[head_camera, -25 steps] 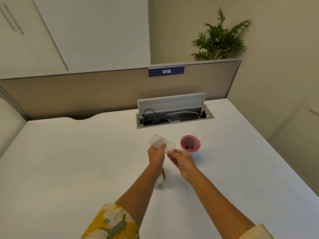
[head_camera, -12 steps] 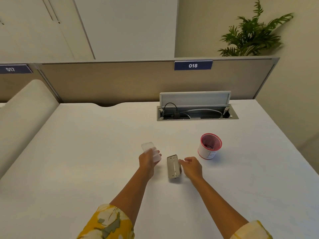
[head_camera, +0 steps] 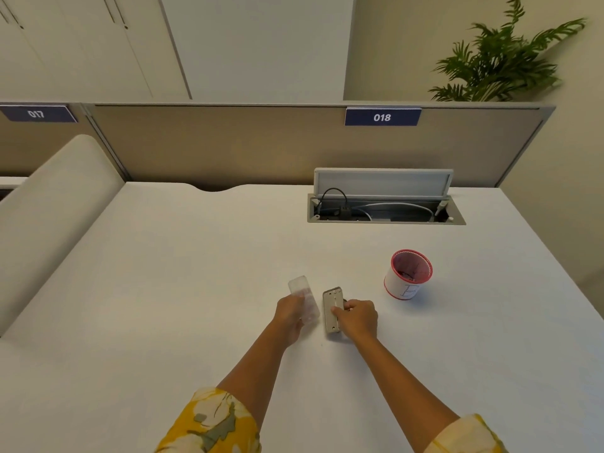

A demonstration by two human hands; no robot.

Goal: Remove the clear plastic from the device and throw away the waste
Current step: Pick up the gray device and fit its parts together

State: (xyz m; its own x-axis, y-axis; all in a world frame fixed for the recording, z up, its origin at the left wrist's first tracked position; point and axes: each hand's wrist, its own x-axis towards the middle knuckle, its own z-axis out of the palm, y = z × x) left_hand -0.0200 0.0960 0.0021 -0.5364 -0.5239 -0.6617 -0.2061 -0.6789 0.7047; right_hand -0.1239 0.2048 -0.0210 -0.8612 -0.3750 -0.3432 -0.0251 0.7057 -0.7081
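A flat grey rectangular device (head_camera: pixel 331 307) lies on the white desk (head_camera: pixel 196 273), long side pointing away from me. My right hand (head_camera: pixel 358 318) rests on its right edge, fingers curled over it. My left hand (head_camera: pixel 291 317) is just left of the device and holds a clear plastic cover (head_camera: pixel 303 297) that sticks out past the fingers. A small white cup with a red rim (head_camera: pixel 408 274) stands to the right of the device, apart from both hands.
An open cable hatch (head_camera: pixel 385 207) with wires sits at the desk's back, in front of a tan partition labelled 018 (head_camera: pixel 381 117). A beige padded panel (head_camera: pixel 49 207) borders the left side. A plant (head_camera: pixel 500 60) stands behind the partition.
The hands came apart: the left one carried the clear plastic to the left, the device now lies on the desk, and my right hand has closed over its right edge.
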